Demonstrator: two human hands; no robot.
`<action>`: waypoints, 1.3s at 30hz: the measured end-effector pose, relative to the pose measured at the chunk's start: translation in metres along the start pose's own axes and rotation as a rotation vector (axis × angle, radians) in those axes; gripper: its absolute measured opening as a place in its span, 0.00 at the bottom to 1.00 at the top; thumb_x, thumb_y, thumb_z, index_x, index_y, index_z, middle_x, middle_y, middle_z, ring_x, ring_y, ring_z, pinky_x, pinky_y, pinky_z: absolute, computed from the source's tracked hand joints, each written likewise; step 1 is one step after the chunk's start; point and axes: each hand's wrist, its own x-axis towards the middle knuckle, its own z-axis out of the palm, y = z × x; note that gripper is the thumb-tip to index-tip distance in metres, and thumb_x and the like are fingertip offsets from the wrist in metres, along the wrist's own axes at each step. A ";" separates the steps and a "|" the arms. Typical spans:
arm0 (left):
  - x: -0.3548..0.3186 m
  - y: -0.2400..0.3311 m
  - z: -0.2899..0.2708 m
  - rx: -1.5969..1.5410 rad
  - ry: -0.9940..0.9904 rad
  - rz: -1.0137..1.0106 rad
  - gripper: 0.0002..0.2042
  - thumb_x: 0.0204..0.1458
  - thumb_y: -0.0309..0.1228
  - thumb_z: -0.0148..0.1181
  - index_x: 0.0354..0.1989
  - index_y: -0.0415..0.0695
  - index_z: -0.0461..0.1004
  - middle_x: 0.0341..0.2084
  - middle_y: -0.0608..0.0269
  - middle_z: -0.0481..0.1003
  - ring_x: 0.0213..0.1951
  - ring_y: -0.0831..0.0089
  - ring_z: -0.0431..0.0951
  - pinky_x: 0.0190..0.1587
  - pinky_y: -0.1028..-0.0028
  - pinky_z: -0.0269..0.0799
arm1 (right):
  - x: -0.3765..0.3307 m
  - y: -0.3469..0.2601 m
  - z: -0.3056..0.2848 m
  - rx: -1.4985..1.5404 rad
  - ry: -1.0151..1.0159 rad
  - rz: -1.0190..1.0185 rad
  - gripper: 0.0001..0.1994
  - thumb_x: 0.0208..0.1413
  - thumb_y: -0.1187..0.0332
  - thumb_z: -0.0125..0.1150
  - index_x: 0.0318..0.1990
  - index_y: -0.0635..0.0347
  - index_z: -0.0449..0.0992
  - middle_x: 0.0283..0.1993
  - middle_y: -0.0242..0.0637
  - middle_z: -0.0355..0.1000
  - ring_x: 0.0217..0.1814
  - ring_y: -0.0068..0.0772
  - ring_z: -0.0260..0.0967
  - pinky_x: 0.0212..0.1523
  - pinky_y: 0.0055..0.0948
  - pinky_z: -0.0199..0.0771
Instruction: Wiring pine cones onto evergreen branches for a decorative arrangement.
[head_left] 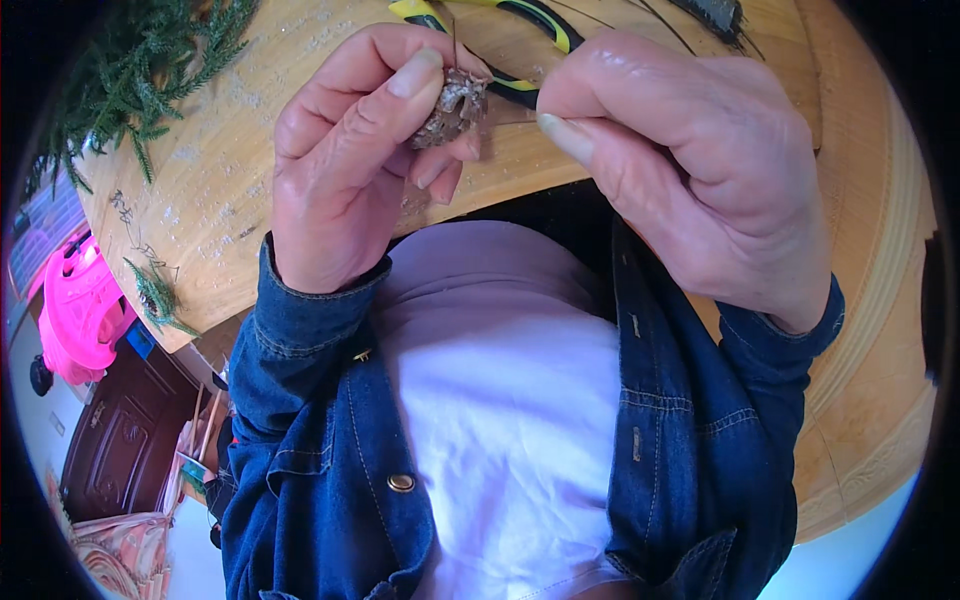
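Between the thumb and fingers of my left hand (350, 150) is a small brown pine cone (455, 108) with whitish frosted scales. A thin dark wire (453, 45) stands up from its top. To the right, my right hand (690, 150) is closed in a pinch, thumb against curled forefinger. A fine strand, which looks like wire, runs faintly from the cone to this pinch; its end is hidden in my fingers. Just beyond both hands lie pliers with yellow and black handles (550, 22), partly covered by my left hand.
Green artificial fir branches (150, 75) cover the table's far left. A small loose sprig (155, 293) rests near its left edge. White flecks dot the wooden tabletop (215, 215). Thin dark wires (660, 22) and a black object (715, 14) are at the far right. A pink plastic item (80, 310) stands beyond the table.
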 end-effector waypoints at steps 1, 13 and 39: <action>0.000 0.001 -0.001 0.041 -0.008 -0.011 0.14 0.60 0.30 0.42 0.47 0.32 0.65 0.32 0.53 0.72 0.21 0.79 0.63 0.24 0.79 0.64 | 0.000 -0.001 -0.001 -0.027 -0.017 -0.012 0.04 0.48 0.82 0.56 0.33 0.69 0.71 0.23 0.39 0.64 0.22 0.35 0.64 0.23 0.28 0.61; -0.001 0.002 0.003 0.502 -0.043 0.044 0.15 0.60 0.32 0.45 0.47 0.32 0.68 0.33 0.58 0.73 0.28 0.78 0.70 0.31 0.80 0.66 | -0.002 0.000 -0.002 -0.047 -0.106 0.036 0.06 0.47 0.82 0.55 0.34 0.66 0.71 0.24 0.40 0.63 0.21 0.40 0.63 0.22 0.30 0.60; -0.006 0.010 0.002 0.475 -0.179 0.024 0.16 0.59 0.31 0.49 0.49 0.30 0.68 0.32 0.59 0.74 0.29 0.80 0.69 0.36 0.82 0.65 | 0.008 -0.013 -0.016 -0.112 -0.196 -0.011 0.05 0.48 0.79 0.56 0.33 0.67 0.71 0.24 0.41 0.65 0.22 0.42 0.65 0.23 0.31 0.62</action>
